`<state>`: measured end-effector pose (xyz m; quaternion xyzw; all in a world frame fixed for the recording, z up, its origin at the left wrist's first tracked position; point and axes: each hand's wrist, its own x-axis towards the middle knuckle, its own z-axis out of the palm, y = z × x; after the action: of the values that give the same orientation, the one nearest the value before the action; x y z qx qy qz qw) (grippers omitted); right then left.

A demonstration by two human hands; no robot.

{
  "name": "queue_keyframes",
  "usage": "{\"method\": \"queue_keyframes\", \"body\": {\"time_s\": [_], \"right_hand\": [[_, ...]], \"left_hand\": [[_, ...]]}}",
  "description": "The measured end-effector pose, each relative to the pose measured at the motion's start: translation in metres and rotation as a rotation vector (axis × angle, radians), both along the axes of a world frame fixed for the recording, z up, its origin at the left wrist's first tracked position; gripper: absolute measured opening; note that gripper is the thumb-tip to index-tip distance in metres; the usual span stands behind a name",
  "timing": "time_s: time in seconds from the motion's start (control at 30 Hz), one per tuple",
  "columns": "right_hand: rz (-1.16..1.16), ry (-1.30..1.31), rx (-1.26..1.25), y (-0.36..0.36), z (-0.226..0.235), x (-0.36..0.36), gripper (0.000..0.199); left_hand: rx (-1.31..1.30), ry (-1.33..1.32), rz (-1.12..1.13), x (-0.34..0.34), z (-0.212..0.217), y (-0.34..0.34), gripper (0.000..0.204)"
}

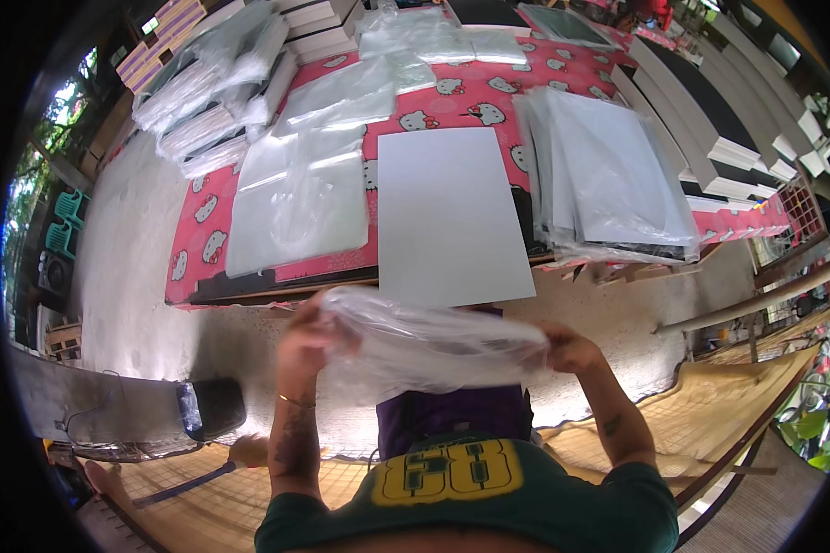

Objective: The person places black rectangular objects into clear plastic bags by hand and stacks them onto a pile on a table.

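A clear plastic bag point(424, 341) is stretched between my two hands in front of the table's near edge, somewhat blurred. My left hand point(307, 336) is closed on the bag's left end. At its right end, my right hand point(569, 350) grips the plastic with the fingers closed. Just beyond the bag lies a white rectangular sheet or board point(452, 212), its near end overhanging the table edge. Flat clear plastic bags point(300, 207) are piled to the left of it. On the right sits a stack of white sheets in clear plastic point(609, 175).
The table has a pink cartoon-patterned cover point(415, 97). Thick black-topped stacks with pale sides point(701, 101) stand along the right. Plastic-wrapped bundles point(217, 88) are heaped at the far left. More clear bags point(433, 37) lie at the back. A black chair seat point(217, 408) is low on the left.
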<state>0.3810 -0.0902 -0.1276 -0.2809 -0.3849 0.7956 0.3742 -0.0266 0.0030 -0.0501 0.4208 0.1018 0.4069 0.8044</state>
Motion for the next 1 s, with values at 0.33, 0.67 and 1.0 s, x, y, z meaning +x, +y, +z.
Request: {"method": "queue_keyframes", "body": {"time_s": [0.33,0.67,1.0], "right_hand": [[-1.087,-0.764,0.282,0.035,-0.018,-0.065,0.024],[-0.507,0.436,0.301,0.022,0.146,-0.028,0.055],[-0.725,0.344,0.153,0.17,0.136,-0.046,0.038]], "left_hand": [[-0.036,0.734,1.033,0.081,-0.085,-0.011,0.018],[-0.06,-0.071,0.727,0.025,0.038,-0.01,0.036],[-0.174,-0.309,0.268,0.013,0.02,0.152,0.026]]}}
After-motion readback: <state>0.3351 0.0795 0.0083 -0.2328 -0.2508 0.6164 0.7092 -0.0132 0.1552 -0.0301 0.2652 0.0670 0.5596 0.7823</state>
